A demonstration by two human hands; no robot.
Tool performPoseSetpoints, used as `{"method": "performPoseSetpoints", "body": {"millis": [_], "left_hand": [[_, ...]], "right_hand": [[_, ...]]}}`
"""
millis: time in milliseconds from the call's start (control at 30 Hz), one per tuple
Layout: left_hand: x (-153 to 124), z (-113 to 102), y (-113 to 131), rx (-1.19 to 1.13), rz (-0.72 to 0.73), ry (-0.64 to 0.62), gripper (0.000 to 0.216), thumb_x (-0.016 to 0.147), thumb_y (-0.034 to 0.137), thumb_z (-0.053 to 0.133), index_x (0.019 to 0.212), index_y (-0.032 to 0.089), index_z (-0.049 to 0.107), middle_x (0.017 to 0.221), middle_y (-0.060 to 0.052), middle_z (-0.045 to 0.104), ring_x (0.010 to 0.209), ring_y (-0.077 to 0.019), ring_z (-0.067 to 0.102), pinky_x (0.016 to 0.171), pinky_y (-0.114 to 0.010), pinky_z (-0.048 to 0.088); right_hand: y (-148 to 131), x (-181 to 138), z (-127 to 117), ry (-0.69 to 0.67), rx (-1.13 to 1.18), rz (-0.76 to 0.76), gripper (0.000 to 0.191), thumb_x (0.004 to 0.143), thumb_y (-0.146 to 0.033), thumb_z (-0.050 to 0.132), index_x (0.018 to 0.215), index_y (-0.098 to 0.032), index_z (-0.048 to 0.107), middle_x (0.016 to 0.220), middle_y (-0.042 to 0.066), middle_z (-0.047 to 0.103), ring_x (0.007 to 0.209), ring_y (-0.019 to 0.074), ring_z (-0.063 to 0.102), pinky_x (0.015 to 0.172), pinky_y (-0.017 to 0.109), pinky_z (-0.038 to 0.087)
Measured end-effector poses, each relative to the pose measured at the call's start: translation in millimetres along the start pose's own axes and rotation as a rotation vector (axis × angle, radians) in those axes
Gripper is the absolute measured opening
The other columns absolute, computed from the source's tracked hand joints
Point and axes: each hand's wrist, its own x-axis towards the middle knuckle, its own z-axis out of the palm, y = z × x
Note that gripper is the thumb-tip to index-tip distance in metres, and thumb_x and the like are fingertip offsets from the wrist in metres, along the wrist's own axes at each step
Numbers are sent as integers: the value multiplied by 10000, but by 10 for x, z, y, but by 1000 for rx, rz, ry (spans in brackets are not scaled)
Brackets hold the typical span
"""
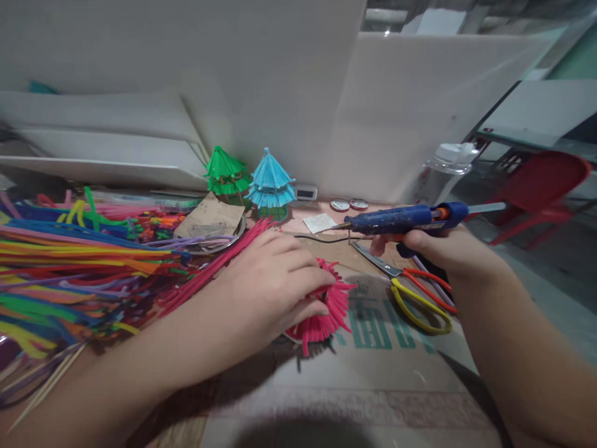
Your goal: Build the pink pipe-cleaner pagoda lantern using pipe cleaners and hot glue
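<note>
My left hand (275,280) is closed around a red fringed piece (326,311) made of pipe-cleaner bits, pressing it onto the cardboard sheet (373,367). My right hand (438,252) grips a blue hot glue gun (401,219), held level above the table with its nozzle pointing left. The nozzle tip hangs a little above and beyond the red piece, not touching it. Two small finished pagodas, one green (227,174) and one light blue (271,185), stand at the back by the wall.
A big heap of coloured pipe cleaners (79,261) covers the left of the table, with a bundle of red ones (219,264) beside my left hand. Scissors (410,289) with yellow and red handles lie under the glue gun. A red chair (541,186) stands right.
</note>
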Motion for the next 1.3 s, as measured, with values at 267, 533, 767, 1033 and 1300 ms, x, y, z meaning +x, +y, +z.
{"method": "performPoseSetpoints", "body": {"millis": [267, 533, 767, 1033, 1300], "left_hand": [[-8, -25, 23, 80, -27, -20, 175, 1013, 312, 548, 1035, 232, 701, 986, -32, 655, 974, -227, 532, 864, -396, 381], [-58, 12, 168, 247, -29, -56, 131, 946, 204, 632, 1063, 194, 689, 916, -34, 632, 862, -237, 509, 782, -405, 387], [-72, -22, 369, 387, -38, -42, 250, 847, 25, 504, 935, 145, 704, 824, -78, 676, 713, -262, 583, 641, -413, 469], [-129, 33, 490, 474, -72, -45, 405, 801, 13, 422, 1070, 129, 703, 797, -81, 734, 619, -256, 668, 521, -377, 545], [-155, 83, 522, 493, -76, -43, 424, 794, 1, 442, 1138, 99, 670, 778, -74, 741, 635, -256, 702, 520, -375, 578]], "right_hand": [[117, -31, -29, 32, 67, -36, 437, 839, -636, 683, 943, -223, 780, 810, 62, 773, 790, 212, 710, 675, 296, 483], [-9, -4, 8, 14, 71, -12, 468, 808, -644, 709, 937, -199, 771, 770, 70, 748, 796, 212, 696, 678, 292, 496], [4, -14, -10, 6, -45, 57, 551, 777, -731, 657, 813, -194, 775, 840, 76, 747, 795, 224, 662, 742, 337, 510], [102, -65, -24, -36, -20, 19, 455, 811, -669, 674, 804, -229, 790, 899, 67, 749, 944, 271, 689, 840, 366, 550], [-78, -78, 98, -84, 42, 118, 438, 732, -654, 759, 838, -230, 776, 867, 57, 753, 886, 252, 696, 821, 382, 557]]}}
